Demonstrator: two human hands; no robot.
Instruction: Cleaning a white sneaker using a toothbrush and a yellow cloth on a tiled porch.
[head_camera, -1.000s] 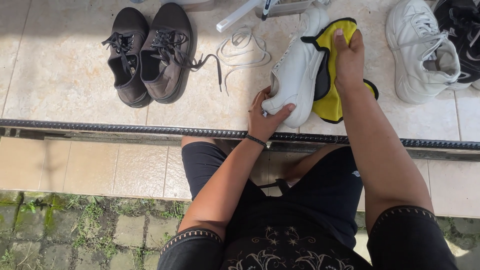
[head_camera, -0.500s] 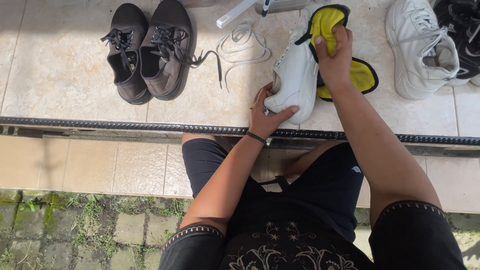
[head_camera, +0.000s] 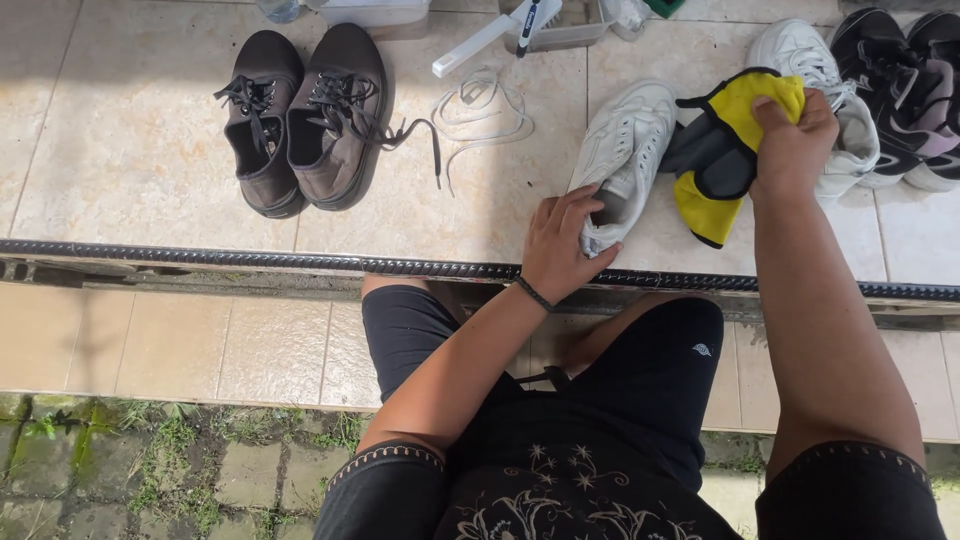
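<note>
Left hand (head_camera: 558, 245) grips the heel of the white shoe (head_camera: 622, 160) lying on the tiles; right hand (head_camera: 792, 135) clutches the yellow cloth (head_camera: 735, 120) beside it. Hard wiping could, I judge, twist the shoe loose toward the step edge (head_camera: 300, 262).

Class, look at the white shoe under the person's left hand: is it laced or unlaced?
Unlaced. The white shoe shows bare eyelet rows, and a loose white lace lies coiled on the tiles beside it. The left hand grips its heel.
</note>
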